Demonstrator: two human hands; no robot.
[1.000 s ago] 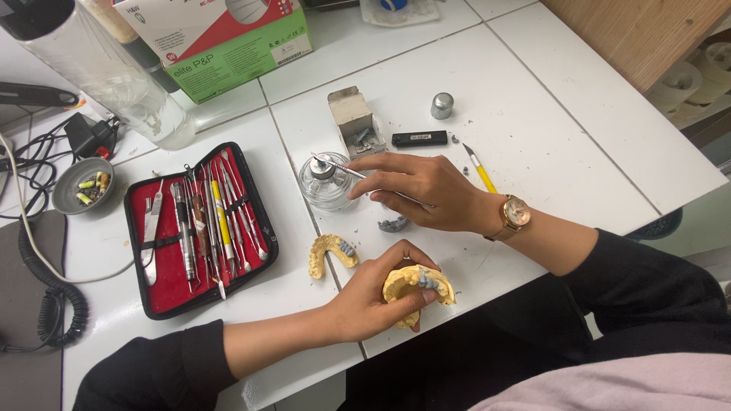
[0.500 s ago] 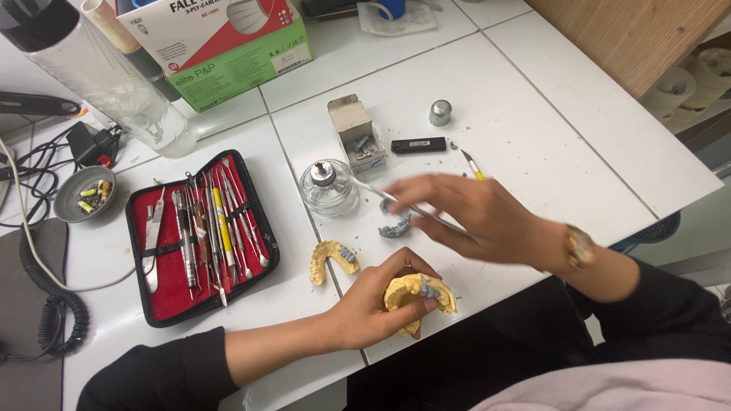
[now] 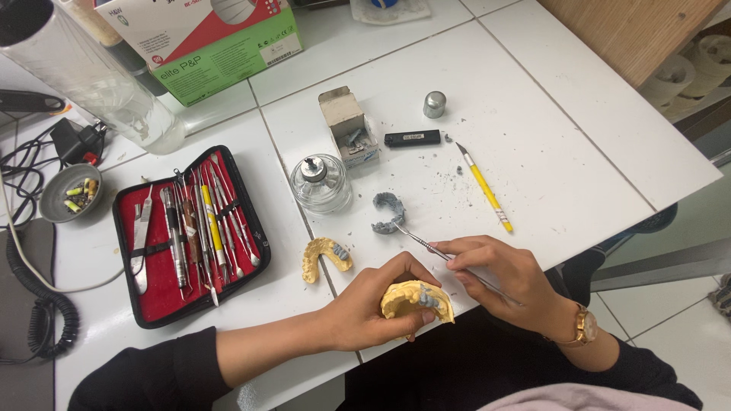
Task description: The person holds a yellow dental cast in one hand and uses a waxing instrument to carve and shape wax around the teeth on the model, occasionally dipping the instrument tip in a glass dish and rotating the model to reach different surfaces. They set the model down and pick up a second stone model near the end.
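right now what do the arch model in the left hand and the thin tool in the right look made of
Arch model in the left hand: likely dental plaster, matte pale yellow and chalky, with grey waxy patches. Thin tool in the right hand: looks like polished steel, silvery and glinting.

We see a white tiled table (image 3: 579,114) bearing a tool case (image 3: 186,236) at left, glass burner (image 3: 321,183) mid-frame, yellow knife (image 3: 486,190) at right.
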